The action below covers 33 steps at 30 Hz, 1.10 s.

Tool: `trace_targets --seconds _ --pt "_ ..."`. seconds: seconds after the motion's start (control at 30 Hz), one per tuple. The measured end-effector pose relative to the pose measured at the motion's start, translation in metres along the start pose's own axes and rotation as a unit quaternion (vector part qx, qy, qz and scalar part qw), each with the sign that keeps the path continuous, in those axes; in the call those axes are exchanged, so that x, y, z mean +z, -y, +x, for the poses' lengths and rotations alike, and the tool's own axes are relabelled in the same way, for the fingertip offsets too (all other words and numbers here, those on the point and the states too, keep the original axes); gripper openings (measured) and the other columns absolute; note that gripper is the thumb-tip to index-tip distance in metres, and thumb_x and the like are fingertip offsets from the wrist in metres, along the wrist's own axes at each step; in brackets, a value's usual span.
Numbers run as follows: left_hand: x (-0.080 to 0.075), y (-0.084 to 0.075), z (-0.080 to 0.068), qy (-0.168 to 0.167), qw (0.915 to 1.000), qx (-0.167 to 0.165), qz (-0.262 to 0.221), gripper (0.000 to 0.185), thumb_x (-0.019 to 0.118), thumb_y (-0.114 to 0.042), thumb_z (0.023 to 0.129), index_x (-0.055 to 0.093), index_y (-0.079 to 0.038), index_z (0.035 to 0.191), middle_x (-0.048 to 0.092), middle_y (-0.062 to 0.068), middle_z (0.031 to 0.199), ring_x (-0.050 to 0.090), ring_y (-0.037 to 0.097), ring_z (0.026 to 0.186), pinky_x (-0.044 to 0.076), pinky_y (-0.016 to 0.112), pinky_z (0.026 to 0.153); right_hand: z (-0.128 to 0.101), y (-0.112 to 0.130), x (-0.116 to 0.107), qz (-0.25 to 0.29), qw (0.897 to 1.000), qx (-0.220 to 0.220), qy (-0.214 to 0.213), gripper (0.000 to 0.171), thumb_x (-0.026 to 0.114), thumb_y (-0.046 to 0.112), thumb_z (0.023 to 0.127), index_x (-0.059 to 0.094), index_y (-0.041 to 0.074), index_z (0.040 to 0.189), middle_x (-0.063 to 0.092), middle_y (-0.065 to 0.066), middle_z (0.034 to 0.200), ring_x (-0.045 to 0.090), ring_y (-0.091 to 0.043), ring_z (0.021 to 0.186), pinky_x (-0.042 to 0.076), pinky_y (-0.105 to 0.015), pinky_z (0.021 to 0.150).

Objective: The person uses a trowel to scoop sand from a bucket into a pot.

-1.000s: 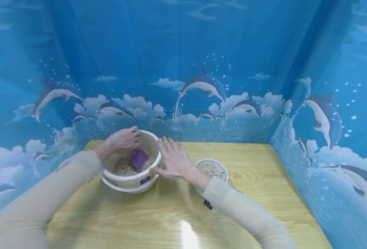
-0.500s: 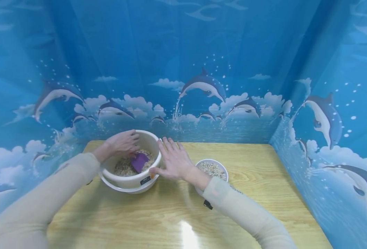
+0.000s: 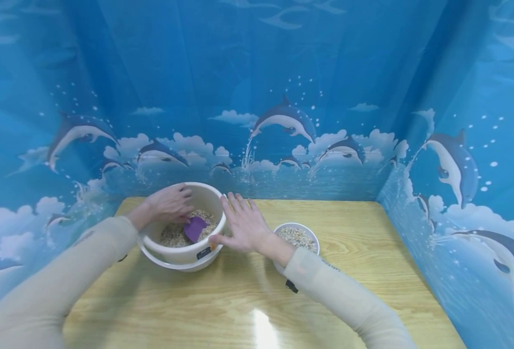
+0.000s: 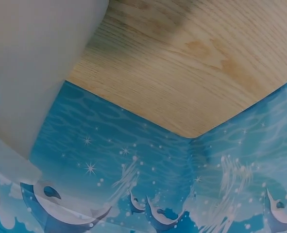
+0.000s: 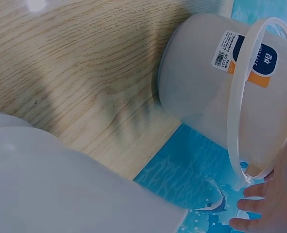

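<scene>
A white bucket (image 3: 215, 198) stands at the table's left back, part-filled with grain-like mixed bits (image 3: 174, 235). Inside its mouth my left hand (image 3: 169, 203) grips a purple scoop (image 3: 194, 229), whose handle is hidden by the fingers. The scoop's blade lies in the bits. My right hand (image 3: 247, 224), fingers straight and spread, rests against the bucket's right rim; fingers (image 5: 252, 206) show in the right wrist view near the pale carrying handle (image 5: 236, 104). The left wrist view shows neither the left hand nor the scoop.
A small white bowl (image 3: 315, 237) of similar bits stands right of the bucket, partly behind my right forearm. The wood-grain table (image 3: 348, 271) is bordered by blue dolphin-print sheeting (image 3: 257, 121) at the back and sides. A black object (image 3: 291, 286) shows beside the right sleeve.
My left hand has shifted slightly down and left inside the bucket's mouth, and the scoop has sunk a little into the bits. The right hand stays at the rim.
</scene>
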<state>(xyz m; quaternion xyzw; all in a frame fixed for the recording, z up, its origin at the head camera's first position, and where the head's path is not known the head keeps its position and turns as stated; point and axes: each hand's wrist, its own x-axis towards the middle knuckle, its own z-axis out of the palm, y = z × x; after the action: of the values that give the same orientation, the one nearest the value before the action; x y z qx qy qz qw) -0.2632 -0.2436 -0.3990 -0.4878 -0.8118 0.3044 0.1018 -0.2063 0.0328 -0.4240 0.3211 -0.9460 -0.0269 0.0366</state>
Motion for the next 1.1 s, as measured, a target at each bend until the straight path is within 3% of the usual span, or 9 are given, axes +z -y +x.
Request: trace_targets --seconds 0.2,0.53,0.8,1.1 --pt "0.001 -0.001 -0.001 -0.006 1.0000 -0.003 -0.006 0.042 0.065 -0.063 0.095 0.072 -0.022 0.098 0.068 0.000 0.089 0.054 0.020 0.090 0.047 0.040 0.090 0.001 0.000 0.001 0.001 1.000 0.001 0.000 0.116 0.027 0.092 0.092 0.004 0.009 0.170 0.014 -0.019 0.177 0.023 -0.038 0.164 0.026 -0.058 0.130" --pt "0.005 -0.002 -0.005 0.000 0.9993 -0.017 -0.034 0.041 0.065 -0.063 0.096 0.071 -0.023 0.095 0.071 0.000 0.091 0.059 0.021 0.095 0.050 0.043 0.093 0.000 0.000 0.001 0.004 1.000 -0.001 -0.005 0.117 0.022 0.093 0.091 0.003 0.008 0.170 0.015 -0.019 0.176 0.024 -0.039 0.163 0.026 -0.058 0.129" --pt "0.007 -0.005 -0.013 0.002 0.9967 -0.036 -0.072 0.041 0.062 -0.062 0.098 0.070 -0.022 0.095 0.073 0.002 0.095 0.062 0.023 0.099 0.052 0.048 0.095 -0.001 -0.001 0.000 -0.001 1.000 -0.004 -0.007 0.122 0.005 0.095 0.085 0.006 0.007 0.169 0.017 -0.020 0.176 0.026 -0.038 0.163 0.027 -0.057 0.129" --pt "0.004 -0.006 -0.017 0.007 0.9948 -0.045 -0.092 0.047 0.058 -0.063 0.101 0.072 -0.019 0.106 0.074 0.006 0.101 0.064 0.026 0.102 0.053 0.050 0.093 -0.001 0.000 0.000 0.004 1.000 -0.003 -0.007 0.119 0.014 0.094 0.088 0.006 0.007 0.169 0.016 -0.020 0.176 0.026 -0.039 0.163 0.027 -0.058 0.129"
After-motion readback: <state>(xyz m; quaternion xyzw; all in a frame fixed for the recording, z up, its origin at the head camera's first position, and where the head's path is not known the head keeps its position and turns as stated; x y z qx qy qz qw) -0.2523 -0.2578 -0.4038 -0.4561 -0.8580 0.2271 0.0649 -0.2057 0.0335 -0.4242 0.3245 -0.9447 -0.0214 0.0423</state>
